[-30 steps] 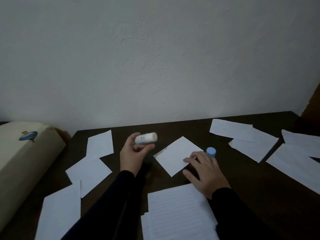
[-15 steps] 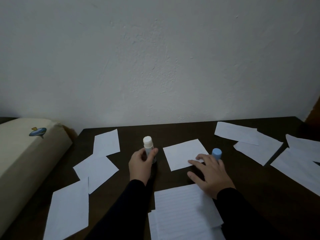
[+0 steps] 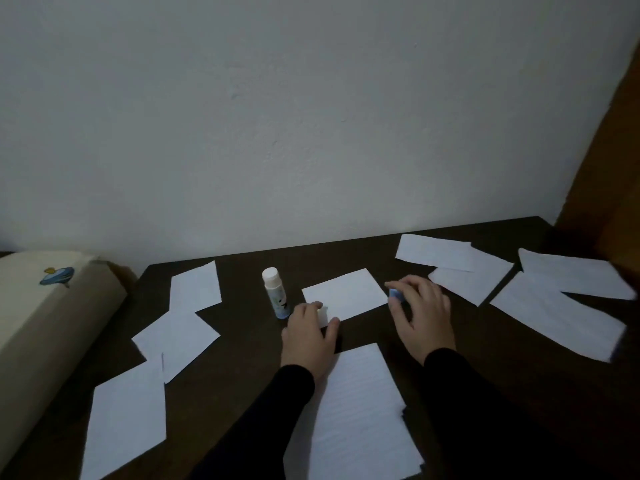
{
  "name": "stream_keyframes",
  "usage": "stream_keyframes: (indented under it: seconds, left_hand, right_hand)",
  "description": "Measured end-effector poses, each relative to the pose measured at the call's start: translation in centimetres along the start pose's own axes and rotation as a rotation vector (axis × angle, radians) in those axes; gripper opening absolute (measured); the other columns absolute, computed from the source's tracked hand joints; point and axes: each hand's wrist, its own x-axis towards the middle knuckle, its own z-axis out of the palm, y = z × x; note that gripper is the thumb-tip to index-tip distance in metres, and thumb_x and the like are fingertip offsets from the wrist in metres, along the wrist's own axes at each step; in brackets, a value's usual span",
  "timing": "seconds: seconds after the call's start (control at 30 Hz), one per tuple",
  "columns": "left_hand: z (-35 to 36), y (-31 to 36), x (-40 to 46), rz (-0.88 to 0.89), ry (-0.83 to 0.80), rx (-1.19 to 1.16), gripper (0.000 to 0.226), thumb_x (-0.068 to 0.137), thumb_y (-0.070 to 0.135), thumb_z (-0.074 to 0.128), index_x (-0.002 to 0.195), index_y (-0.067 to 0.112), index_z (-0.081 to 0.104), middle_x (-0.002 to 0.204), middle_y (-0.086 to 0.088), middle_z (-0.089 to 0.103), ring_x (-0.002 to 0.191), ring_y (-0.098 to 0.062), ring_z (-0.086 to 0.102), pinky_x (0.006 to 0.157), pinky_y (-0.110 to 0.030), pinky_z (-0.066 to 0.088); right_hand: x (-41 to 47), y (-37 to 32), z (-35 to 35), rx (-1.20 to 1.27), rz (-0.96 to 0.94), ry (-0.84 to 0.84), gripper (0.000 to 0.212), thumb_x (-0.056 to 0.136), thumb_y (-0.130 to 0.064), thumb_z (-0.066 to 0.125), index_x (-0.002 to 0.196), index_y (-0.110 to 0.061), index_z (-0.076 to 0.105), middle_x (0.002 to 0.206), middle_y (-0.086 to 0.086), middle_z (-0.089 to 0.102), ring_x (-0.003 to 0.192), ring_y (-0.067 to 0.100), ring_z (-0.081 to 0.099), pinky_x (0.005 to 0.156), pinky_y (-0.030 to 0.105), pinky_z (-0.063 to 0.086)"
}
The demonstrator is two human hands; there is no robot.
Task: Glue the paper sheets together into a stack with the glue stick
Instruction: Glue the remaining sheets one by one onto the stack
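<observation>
The glue stick stands upright and uncapped-looking, white top up, on the dark table, free of both hands. Just right of it lies a small white sheet. My left hand pinches that sheet's near-left corner between thumb and fingers. My right hand is at the sheet's right edge, fingers curled round the small blue cap. A stack of lined sheets lies near me between my forearms.
Loose white sheets lie on the left and near-left, several more at the back right. A cream padded object borders the table's left side. A brown wooden panel rises at the right by the wall.
My left hand stood the glue stick upright, let go of it and moved right to the small sheet's corner. My right hand closed on the blue cap.
</observation>
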Motion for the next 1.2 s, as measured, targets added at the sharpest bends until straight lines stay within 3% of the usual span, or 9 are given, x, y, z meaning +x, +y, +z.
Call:
stream_keyframes:
  seconds: [0.13, 0.2, 0.37, 0.5, 0.7, 0.93, 1.2]
  left_hand:
    - [1.5, 1.0, 1.2, -0.027, -0.032, 0.126, 0.052, 0.097, 0.044, 0.045, 0.144, 0.024, 0.037, 0.149, 0.003, 0.037, 0.14, -0.014, 0.03, 0.116, -0.05, 0.018]
    - [1.8, 1.0, 1.7, -0.039, -0.025, 0.159, 0.055, 0.097, 0.045, 0.045, 0.146, 0.024, 0.032, 0.152, 0.0, 0.033, 0.142, -0.016, 0.027, 0.116, -0.052, 0.017]
    - [2.5, 0.1, 2.6, -0.056, -0.032, 0.219, 0.06, 0.097, 0.048, 0.042, 0.148, 0.022, 0.027, 0.153, -0.005, 0.03, 0.142, -0.024, 0.026, 0.116, -0.051, 0.02]
    - [2.6, 0.0, 2.6, -0.05, -0.026, 0.244, 0.053, 0.095, 0.045, 0.046, 0.14, 0.019, 0.037, 0.149, -0.005, 0.034, 0.139, -0.022, 0.03, 0.116, -0.047, 0.022]
    - [2.4, 0.1, 2.6, -0.067, -0.057, 0.233, 0.052, 0.095, 0.04, 0.048, 0.141, 0.017, 0.038, 0.154, -0.004, 0.027, 0.144, -0.023, 0.021, 0.117, -0.048, 0.013]
    - [2.4, 0.2, 2.6, -0.073, -0.046, 0.229, 0.052, 0.094, 0.041, 0.051, 0.139, 0.017, 0.041, 0.154, -0.004, 0.03, 0.144, -0.023, 0.022, 0.118, -0.049, 0.013]
    - [2.2, 0.5, 2.4, -0.085, -0.043, 0.207, 0.054, 0.095, 0.04, 0.051, 0.142, 0.017, 0.039, 0.155, -0.004, 0.028, 0.146, -0.023, 0.018, 0.118, -0.047, 0.01]
  right_hand:
    - [1.1, 3.1, -2.8, -0.171, 0.174, -0.032, 0.034, 0.095, -0.035, 0.051, 0.129, -0.034, 0.051, 0.132, -0.006, 0.045, 0.128, 0.012, 0.036, 0.105, 0.036, 0.029]
    - [1.6, 4.9, -4.2, -0.27, 0.273, -0.06, 0.037, 0.095, -0.035, 0.05, 0.132, -0.035, 0.048, 0.137, -0.005, 0.043, 0.131, 0.014, 0.035, 0.107, 0.039, 0.031]
    - [2.6, 9.4, -6.4, -0.41, 0.377, -0.096, 0.039, 0.098, -0.035, 0.044, 0.137, -0.032, 0.045, 0.142, -0.002, 0.042, 0.132, 0.017, 0.036, 0.107, 0.039, 0.032]
    - [4.2, 11.2, -6.5, -0.379, 0.415, -0.116, 0.042, 0.098, -0.037, 0.043, 0.139, -0.028, 0.044, 0.146, 0.0, 0.04, 0.134, 0.02, 0.034, 0.108, 0.043, 0.03]
    - [5.6, 12.2, -5.7, -0.477, 0.499, -0.385, 0.069, 0.094, -0.056, 0.043, 0.151, -0.025, 0.02, 0.16, 0.001, 0.016, 0.146, 0.026, 0.013, 0.114, 0.052, 0.017]
    - [4.8, 12.1, -5.4, -0.495, 0.471, -0.3, 0.056, 0.095, -0.055, 0.042, 0.144, -0.029, 0.037, 0.152, -0.002, 0.035, 0.142, 0.023, 0.024, 0.113, 0.053, 0.018]
    - [4.1, 11.4, -6.4, -0.482, 0.382, -0.122, 0.046, 0.088, -0.058, 0.052, 0.123, -0.028, 0.058, 0.124, -0.004, 0.058, 0.119, 0.017, 0.046, 0.105, 0.043, 0.031]
